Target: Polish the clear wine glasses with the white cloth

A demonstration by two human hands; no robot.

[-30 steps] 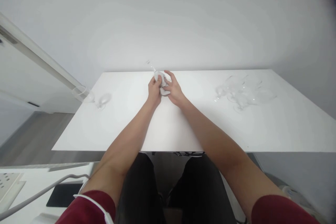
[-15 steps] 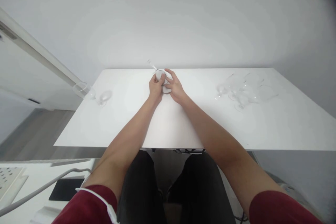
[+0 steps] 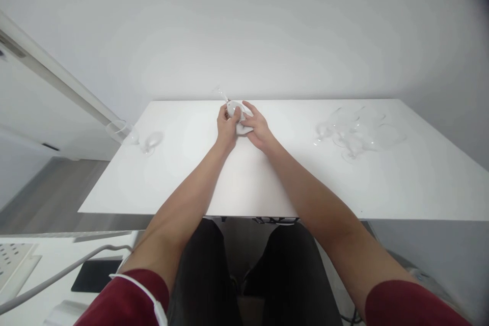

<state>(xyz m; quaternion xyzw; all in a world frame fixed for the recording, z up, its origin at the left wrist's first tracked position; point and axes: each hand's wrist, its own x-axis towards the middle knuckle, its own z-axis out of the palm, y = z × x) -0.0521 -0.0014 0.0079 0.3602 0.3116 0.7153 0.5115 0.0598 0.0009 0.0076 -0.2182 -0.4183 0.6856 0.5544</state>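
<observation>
Left hand (image 3: pixel 226 126): clasps wine glass (image 3: pixel 230 107), stem toward 11 o'clock.
Right hand (image 3: pixel 258 127): grips white cloth (image 3: pixel 242 129) against it.

**A bare, office-like workroom**

You sit at a plain white table (image 3: pixel 382 188) pushed against a blank white wall (image 3: pixel 267 25), over a grey wood-look floor (image 3: pixel 46 198). Only clear stemmed glasses (image 3: pixel 355 135) stand on it. At your lower left, a second white desk (image 3: pixel 23 290) carries a grey cable (image 3: pixel 64 275) and a flat black device (image 3: pixel 95 275). Nothing homely or kitchen-like shows.
</observation>
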